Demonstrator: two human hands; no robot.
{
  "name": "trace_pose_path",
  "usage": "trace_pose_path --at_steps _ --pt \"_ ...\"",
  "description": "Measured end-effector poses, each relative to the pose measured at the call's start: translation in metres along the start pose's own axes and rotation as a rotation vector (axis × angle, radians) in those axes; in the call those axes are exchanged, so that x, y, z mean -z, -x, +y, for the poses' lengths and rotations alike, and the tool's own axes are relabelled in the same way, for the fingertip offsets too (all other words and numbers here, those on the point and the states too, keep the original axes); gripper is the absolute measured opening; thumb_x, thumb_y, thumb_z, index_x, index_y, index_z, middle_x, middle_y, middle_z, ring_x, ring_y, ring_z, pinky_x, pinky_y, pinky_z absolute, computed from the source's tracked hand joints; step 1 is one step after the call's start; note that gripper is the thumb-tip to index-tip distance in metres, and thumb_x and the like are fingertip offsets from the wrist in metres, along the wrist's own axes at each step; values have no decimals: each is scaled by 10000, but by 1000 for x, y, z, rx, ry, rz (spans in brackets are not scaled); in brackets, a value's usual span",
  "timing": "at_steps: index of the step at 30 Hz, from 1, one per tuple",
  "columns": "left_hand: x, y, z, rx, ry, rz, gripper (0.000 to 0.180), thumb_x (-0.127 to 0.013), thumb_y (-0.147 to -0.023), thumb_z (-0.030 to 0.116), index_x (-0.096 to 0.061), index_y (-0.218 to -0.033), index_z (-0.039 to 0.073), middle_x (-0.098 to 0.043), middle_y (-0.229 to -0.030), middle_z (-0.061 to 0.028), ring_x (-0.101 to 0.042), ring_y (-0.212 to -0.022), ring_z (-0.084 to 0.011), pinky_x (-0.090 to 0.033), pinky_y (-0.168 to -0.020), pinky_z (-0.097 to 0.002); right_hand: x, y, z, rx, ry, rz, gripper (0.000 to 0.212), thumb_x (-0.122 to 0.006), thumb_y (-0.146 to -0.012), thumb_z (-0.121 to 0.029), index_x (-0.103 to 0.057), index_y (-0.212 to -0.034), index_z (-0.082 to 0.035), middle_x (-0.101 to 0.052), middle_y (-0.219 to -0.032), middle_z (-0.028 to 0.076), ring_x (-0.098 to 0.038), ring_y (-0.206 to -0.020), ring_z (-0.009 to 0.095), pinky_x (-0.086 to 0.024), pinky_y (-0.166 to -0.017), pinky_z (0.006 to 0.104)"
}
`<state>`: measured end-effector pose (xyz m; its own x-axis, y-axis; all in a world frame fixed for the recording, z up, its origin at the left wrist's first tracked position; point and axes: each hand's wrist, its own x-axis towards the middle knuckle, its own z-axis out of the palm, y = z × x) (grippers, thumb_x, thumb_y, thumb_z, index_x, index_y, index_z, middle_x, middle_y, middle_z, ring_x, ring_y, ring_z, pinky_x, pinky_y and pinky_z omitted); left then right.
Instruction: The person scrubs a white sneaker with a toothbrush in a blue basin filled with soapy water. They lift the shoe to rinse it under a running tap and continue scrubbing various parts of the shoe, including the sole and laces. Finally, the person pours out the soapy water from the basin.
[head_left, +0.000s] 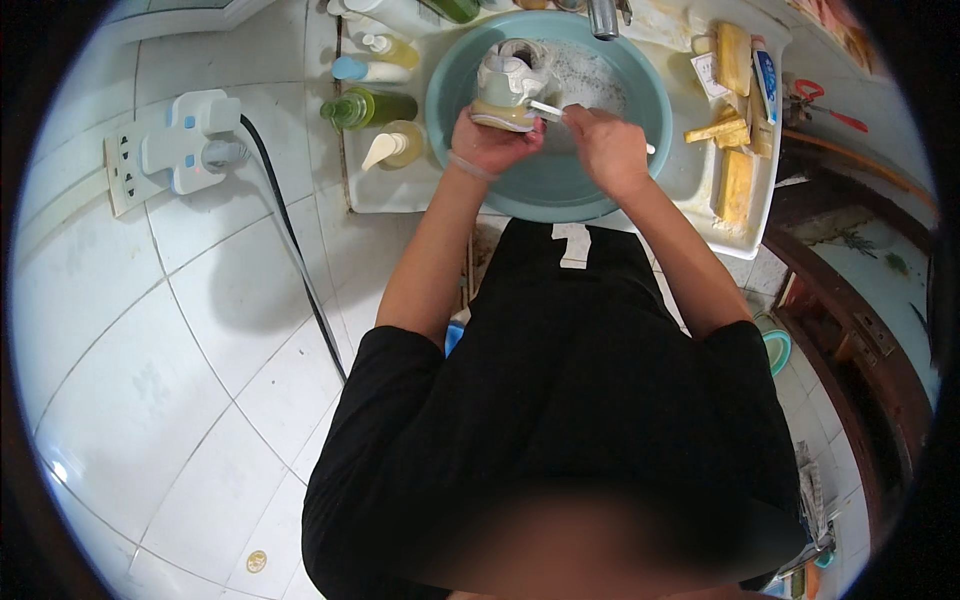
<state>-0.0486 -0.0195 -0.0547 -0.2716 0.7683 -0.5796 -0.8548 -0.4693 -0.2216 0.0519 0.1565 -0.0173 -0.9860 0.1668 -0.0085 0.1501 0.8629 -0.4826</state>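
A pale shoe (pixel 505 80) with a yellowish sole is held over a blue-green basin (pixel 441 130). My left hand (pixel 492 145) is closed around its near end from below, a clear band at the wrist. My right hand (pixel 607 150) grips a white-handled brush (pixel 547 110), whose head end meets the side of the shoe; the bristles are hard to make out. The handle's far end shows past my right hand. Foamy water (pixel 590 80) fills the back of the basin.
The basin sits in a white sink (pixel 690 190) beneath a metal faucet (pixel 603 18). Several bottles, including a green bottle (pixel 368 108) and a pump bottle (pixel 400 145), line the left. Yellow soap bars (pixel 735 185) and a toothpaste tube (pixel 765 80) lie right. A plugged-in adapter (pixel 190 145) trails a black cord.
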Motion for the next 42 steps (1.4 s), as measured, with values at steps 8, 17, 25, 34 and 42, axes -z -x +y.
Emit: trace_pose_path --at_steps 8,17,25,34,42 --pt "4 -1 -1 -50 10 -75 522 -356 -871 373 -411 -1284 58 -411 -1230 -210 -441 -989 -341 -417 -757 -416 -10 -4 6 -83 -11 -92 170 -475 -882 -272 -595 -913 -155 -648 -767 114 -640 -684 317 -493 -562 442" --pt "-1 3 4 -43 39 7 559 -379 -882 359 -346 -1360 72 -342 -1312 -255 -441 -934 -312 -394 -746 -372 -47 -44 45 -254 95 -264 254 -422 -895 -284 -641 -946 -166 -665 -867 149 -652 -775 327 -519 -666 447" --pt "-1 -1 -8 14 -98 42 681 -327 -795 540 -424 -1279 72 -457 -1203 -218 -461 -905 -318 -400 -747 -397 -21 -25 44 -160 181 -317 225 -435 -880 -243 -612 -972 -140 -657 -886 142 -648 -784 334 -512 -661 454" --pt "1 -21 -38 -129 -400 127 544 -486 -798 473 -459 -1227 139 -513 -1179 -109 -502 -1061 -299 -416 -852 -514 50 28 -12 21 164 -69 121 -477 -845 -149 -580 -894 -108 -637 -721 125 -651 -674 293 -503 -548 406" --pt "29 -36 -42 -292 -598 299 575 -519 -777 484 -453 -1212 114 -517 -1184 -114 -532 -1013 -304 -437 -786 -521 29 18 -11 19 261 -194 139 -475 -844 -161 -574 -869 -67 -640 -682 122 -649 -609 288 -509 -526 402"
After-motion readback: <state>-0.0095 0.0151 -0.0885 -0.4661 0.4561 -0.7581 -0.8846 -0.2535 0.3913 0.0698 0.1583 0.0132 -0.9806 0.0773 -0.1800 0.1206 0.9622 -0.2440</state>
